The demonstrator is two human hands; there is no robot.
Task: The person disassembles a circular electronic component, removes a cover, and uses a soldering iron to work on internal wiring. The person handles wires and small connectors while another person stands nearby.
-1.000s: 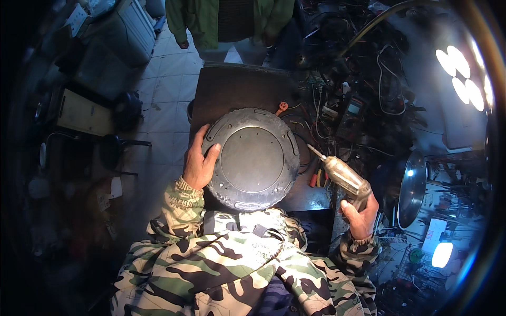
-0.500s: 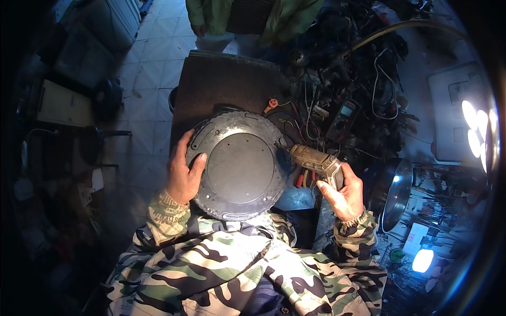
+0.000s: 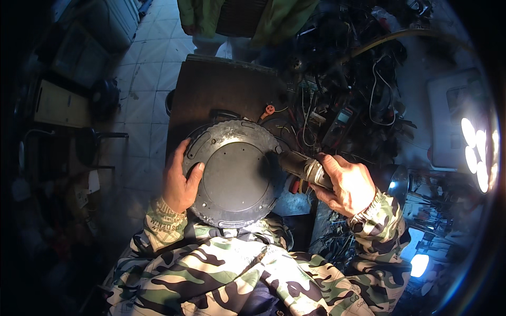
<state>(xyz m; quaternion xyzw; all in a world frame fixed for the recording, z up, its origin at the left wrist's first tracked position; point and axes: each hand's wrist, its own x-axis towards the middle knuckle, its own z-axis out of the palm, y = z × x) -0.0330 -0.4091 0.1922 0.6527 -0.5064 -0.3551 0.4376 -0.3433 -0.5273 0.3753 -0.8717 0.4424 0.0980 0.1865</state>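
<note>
A round dark-grey appliance base (image 3: 232,179) with screw holes rests at the near end of the dark wooden table (image 3: 221,84), its raised inner disc facing me. My left hand (image 3: 180,181) grips its left rim, thumb on top. My right hand (image 3: 345,187) is wrapped round a worn handheld power screwdriver (image 3: 299,166), held nearly horizontal with its front at the base's upper right rim; the bit's exact contact is hard to see. An orange connector (image 3: 269,110) lies just behind the base.
Tangled wires, dark parts and a multimeter (image 3: 339,121) crowd the right. A metal bowl (image 3: 391,179) and bright lamps (image 3: 476,152) are farther right. A person in a green jacket (image 3: 279,18) stands beyond the table. Tiled floor (image 3: 142,105), a cabinet and chair are at the left.
The screwdriver has moved leftward from beside the base to its upper right rim. My right hand has rotated over the tool, knuckles now upward. The view has shifted too.
</note>
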